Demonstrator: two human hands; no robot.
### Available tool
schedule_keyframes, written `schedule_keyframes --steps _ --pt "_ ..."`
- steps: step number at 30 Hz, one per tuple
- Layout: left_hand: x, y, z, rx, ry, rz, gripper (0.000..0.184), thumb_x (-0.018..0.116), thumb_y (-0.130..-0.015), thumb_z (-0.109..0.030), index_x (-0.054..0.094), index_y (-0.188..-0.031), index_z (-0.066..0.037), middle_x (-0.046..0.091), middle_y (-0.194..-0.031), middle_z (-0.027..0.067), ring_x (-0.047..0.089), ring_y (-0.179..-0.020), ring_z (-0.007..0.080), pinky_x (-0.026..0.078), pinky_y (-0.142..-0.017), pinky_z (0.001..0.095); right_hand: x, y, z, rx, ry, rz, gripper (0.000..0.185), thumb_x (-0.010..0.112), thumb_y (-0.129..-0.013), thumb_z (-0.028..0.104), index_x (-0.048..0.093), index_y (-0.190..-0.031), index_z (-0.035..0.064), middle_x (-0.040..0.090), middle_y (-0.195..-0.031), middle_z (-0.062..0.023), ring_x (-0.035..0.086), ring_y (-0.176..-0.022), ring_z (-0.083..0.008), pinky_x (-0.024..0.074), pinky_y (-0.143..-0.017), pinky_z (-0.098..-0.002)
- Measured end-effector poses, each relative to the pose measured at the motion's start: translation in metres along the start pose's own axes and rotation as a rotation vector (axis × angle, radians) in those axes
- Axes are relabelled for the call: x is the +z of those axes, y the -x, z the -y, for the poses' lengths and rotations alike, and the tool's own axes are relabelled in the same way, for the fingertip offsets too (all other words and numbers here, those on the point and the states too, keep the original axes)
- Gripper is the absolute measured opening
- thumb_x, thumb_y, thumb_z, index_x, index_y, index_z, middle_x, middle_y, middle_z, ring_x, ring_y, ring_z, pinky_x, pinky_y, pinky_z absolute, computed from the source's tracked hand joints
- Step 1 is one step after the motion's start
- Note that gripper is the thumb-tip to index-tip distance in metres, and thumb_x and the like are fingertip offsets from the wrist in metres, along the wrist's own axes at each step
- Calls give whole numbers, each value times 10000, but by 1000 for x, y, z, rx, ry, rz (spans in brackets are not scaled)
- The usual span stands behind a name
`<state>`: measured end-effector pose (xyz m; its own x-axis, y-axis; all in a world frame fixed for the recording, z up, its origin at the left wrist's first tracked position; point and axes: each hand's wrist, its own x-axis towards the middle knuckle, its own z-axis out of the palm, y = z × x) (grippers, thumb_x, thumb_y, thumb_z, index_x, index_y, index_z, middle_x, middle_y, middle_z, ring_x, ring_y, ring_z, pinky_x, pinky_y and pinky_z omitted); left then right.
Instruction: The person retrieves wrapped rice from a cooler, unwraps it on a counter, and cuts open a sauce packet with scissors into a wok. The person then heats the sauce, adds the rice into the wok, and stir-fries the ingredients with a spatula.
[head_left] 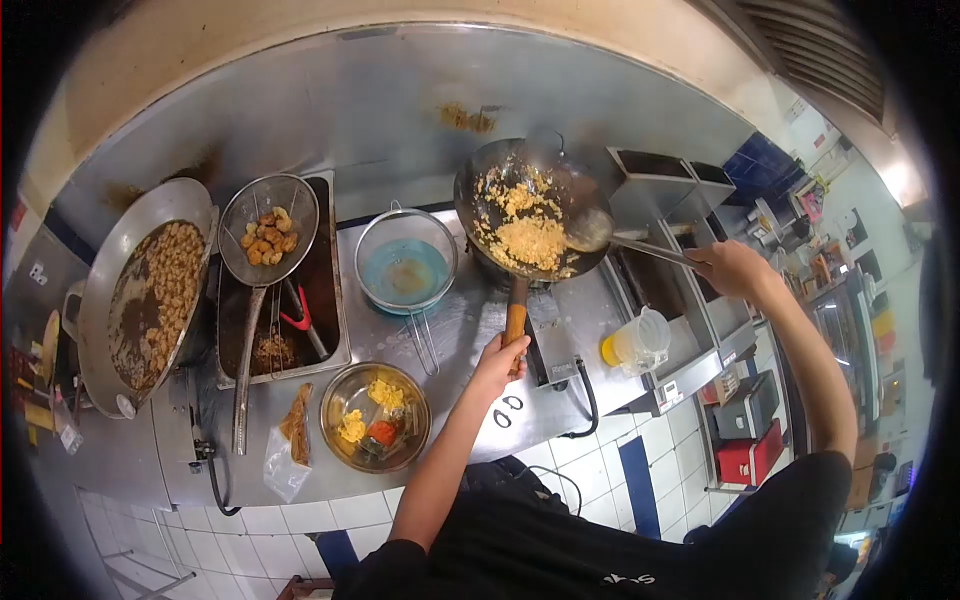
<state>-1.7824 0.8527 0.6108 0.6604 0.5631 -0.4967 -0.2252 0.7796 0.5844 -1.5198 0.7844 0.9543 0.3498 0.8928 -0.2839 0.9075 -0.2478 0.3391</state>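
Note:
My left hand (500, 365) is wrapped round the wooden handle (516, 310) of a dark wok (478, 165) on the burner. Loose, yellow, crumbly food that looks like fried rice (530, 243) lies in the wok. In my right hand (735, 270) is the long metal handle of a ladle (590, 230), its round head in the right side of the wok against the food. Steam blurs the wok's far rim. Left of the wok, a fine strainer (405, 222) rests over a blue bowl (390, 265). Nearer my left forearm stands a steel bowl (335, 440) with yellow and orange-red contents.
A skimmer with fried pieces (268, 237) lies across an oil-filled fryer (232, 335) with red-handled tongs (300, 308). Far left, a large pan (100, 290) holds browned pieces in oil. A plastic jug (640, 340) with yellow liquid stands right of the wok, beside metal bins (650, 285).

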Motion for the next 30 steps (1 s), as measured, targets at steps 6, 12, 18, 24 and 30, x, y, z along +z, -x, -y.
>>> schedule_keyframes --steps 6,12,18,24,30 --pt "2 -1 9 53 -71 11 260 696 -899 -239 505 -1036 -130 537 -813 -16 525 -563 81 457 -511 241 16 -135 -41 -90 320 -216 261 530 -942 275 647 -1163 197 703 -844 -152 700 -808 -350 563 -706 -475" --pt "5 -13 21 56 -72 -1 304 699 -894 -225 513 -1112 -124 535 -797 -19 515 -547 75 444 -500 242 -7 -159 -18 -398 381 -547 366 525 -962 262 591 -1321 287 651 -718 -143 686 -748 -298 536 -626 -427" --pt "1 -26 32 46 -54 -6 342 701 -889 -217 524 -1176 -158 543 -791 -37 523 -545 71 464 -527 247 0 -104 -80 -287 191 -235 357 548 -949 233 616 -1299 239 693 -832 -165 681 -797 -352 537 -678 -456" --pt "-3 -35 40 71 -55 -1 351 697 -894 -210 520 -1190 -149 538 -789 -28 523 -526 75 465 -495 252 13 -61 -78 -76 -257 330 378 531 -960 230 597 -1312 109 674 -745 -167 677 -665 -250 515 -626 -397" --pt "-4 -32 36 74 -59 46 365 678 -920 -245 525 -1219 -103 562 -887 18 534 -600 116 457 -550 263 127 -86 18 -122 -288 -180 384 495 -992 278 547 -1364 200 683 -842 -231 682 -838 -397 543 -723 -463"
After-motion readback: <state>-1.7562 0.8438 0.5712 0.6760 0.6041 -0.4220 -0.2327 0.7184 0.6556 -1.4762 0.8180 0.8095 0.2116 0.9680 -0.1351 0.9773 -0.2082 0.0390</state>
